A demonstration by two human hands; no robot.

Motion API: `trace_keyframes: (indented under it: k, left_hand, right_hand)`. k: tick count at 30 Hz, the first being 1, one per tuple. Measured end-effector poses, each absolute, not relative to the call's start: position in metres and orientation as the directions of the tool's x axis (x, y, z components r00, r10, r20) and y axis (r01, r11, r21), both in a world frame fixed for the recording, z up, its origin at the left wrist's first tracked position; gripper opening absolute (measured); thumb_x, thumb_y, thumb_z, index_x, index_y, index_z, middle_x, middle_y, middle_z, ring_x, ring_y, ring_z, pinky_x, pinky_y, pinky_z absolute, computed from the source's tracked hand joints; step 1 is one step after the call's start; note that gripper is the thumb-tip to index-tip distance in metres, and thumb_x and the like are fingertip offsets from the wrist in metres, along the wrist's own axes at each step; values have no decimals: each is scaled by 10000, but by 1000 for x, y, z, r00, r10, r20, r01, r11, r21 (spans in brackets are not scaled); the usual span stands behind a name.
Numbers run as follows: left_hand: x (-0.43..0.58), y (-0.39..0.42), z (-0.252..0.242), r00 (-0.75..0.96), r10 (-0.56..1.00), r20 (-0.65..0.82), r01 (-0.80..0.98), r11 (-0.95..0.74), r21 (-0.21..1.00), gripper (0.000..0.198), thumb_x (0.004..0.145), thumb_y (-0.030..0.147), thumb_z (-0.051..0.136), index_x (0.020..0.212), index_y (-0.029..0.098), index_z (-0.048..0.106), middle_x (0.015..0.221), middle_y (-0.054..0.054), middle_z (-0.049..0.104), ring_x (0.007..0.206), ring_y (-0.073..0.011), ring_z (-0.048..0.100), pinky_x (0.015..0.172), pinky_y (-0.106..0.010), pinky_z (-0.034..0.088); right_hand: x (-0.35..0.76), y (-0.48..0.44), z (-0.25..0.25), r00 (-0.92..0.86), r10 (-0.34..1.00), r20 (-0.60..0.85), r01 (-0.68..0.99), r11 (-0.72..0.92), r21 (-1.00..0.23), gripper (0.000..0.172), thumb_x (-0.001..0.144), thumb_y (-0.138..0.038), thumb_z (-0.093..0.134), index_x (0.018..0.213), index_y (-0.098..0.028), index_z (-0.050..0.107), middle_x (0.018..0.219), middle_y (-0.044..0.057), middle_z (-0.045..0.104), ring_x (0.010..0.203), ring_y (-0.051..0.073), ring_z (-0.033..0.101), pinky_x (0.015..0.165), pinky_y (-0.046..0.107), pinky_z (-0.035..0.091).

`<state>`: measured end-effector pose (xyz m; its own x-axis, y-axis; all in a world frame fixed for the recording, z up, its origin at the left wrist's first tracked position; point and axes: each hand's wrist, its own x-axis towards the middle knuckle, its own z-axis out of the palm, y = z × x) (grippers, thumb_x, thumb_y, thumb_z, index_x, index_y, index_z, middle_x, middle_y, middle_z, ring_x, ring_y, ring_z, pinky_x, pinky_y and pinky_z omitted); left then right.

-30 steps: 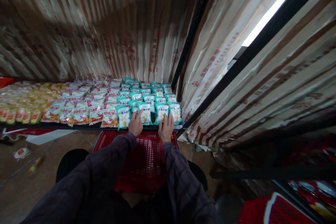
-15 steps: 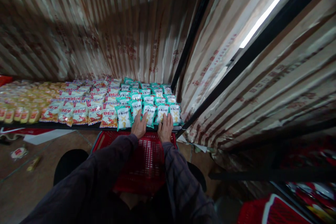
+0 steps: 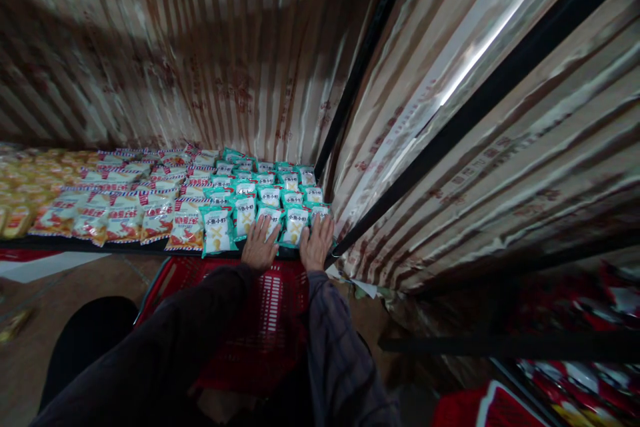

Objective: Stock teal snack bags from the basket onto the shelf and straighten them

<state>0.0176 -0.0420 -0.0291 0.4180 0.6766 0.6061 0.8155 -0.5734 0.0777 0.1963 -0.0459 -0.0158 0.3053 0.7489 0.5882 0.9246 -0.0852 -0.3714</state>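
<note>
Rows of teal-and-white snack bags (image 3: 296, 220) fill the right end of a low black shelf (image 3: 150, 248). My left hand (image 3: 261, 245) lies with fingers spread against a front-row bag (image 3: 271, 217) and covers its lower part. At the row's right end, my right hand (image 3: 317, 244) rests open on the last front bag (image 3: 320, 211), hiding most of it. Neither hand grips a bag. Left of these stand red-and-white snack bags (image 3: 159, 217) with striped edges, in several rows.
Yellow packets (image 3: 19, 213) sit farther left on the shelf. A red plastic basket (image 3: 273, 307) is below my forearms. Printed striped sheeting (image 3: 240, 47) hangs behind, and black metal posts (image 3: 345, 100) frame the right corner. Another red basket (image 3: 490, 407) is at lower right.
My view has shifted slightly right. My right hand has moved along the front row to the end bag, and my left hand now lies flatter with its fingers spread over a bag.
</note>
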Motion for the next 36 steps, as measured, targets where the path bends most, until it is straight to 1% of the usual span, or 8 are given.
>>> trace_keyframes:
  k: [5, 13, 19, 22, 26, 28, 32, 36]
  left_hand:
    - [27, -38, -31, 409, 706, 578, 846, -531, 51, 584, 894, 382, 545, 1437, 214, 411, 1547, -154, 265, 1447, -330, 176, 1154, -532, 198]
    - [32, -36, -27, 418, 684, 598, 839, -544, 36, 609, 898, 412, 534, 1444, 188, 386, 1557, -157, 239, 1446, -328, 181, 1155, -526, 206]
    - [23, -41, -13, 420, 660, 623, 830, -557, 31, 560, 917, 409, 506, 1441, 249, 392, 1556, -121, 261, 1450, -299, 186, 1153, -533, 211]
    - [0, -49, 0, 323, 666, 672, 874, -483, 58, 533, 910, 367, 520, 1424, 263, 424, 1560, -105, 258, 1455, -303, 167, 1153, -537, 215]
    - [-49, -55, 3, 55, 696, 716, 952, -252, 172, 529, 875, 362, 581, 1386, 261, 484, 1568, -119, 225, 1454, -360, 104, 1130, -590, 227]
    - [-68, -54, -3, 37, 710, 703, 956, -231, 182, 547, 854, 385, 607, 1373, 247, 503, 1571, -121, 212, 1451, -379, 90, 1115, -586, 262]
    - [-81, -44, -16, 74, 716, 694, 947, -269, 176, 522, 862, 336, 593, 1360, 198, 517, 1565, -147, 214, 1446, -366, 137, 1086, -527, 341]
    - [-76, -32, -18, 76, 677, 732, 945, -283, 164, 490, 898, 294, 539, 1374, 179, 501, 1562, -160, 211, 1448, -337, 161, 1097, -503, 333]
  right_hand:
    - [203, -27, -16, 313, 783, 538, 926, -126, -357, 598, 969, -470, 250, 1433, -130, 413, 1500, 202, 349, 1398, 323, 259, 1080, 545, 284]
    - [191, -28, -18, 232, 738, 634, 966, -100, -236, 693, 926, -573, 353, 1456, -128, 373, 1486, 216, 371, 1394, 367, 265, 1061, 605, 266]
    - [189, -25, -22, 195, 715, 671, 977, -79, -200, 705, 922, -558, 382, 1458, -100, 360, 1440, 234, 426, 1377, 371, 301, 1057, 615, 267]
    - [189, -26, -22, 190, 707, 681, 978, -72, -198, 703, 926, -552, 368, 1465, -101, 345, 1444, 235, 420, 1378, 371, 298, 1055, 618, 267]
    - [189, -27, -23, 185, 702, 688, 979, -69, -192, 684, 927, -547, 370, 1455, -112, 369, 1433, 229, 435, 1369, 372, 309, 1050, 618, 273]
    - [189, -26, -23, 184, 699, 691, 979, -68, -191, 675, 926, -541, 377, 1450, -114, 380, 1424, 228, 444, 1363, 371, 319, 1046, 619, 281]
    - [189, -25, -24, 186, 692, 697, 979, -71, -192, 656, 925, -524, 382, 1440, -119, 400, 1410, 227, 458, 1343, 373, 345, 1028, 616, 303]
    - [190, -25, -24, 179, 686, 706, 981, -70, -180, 650, 924, -522, 379, 1433, -118, 410, 1401, 222, 467, 1339, 366, 348, 1029, 601, 306]
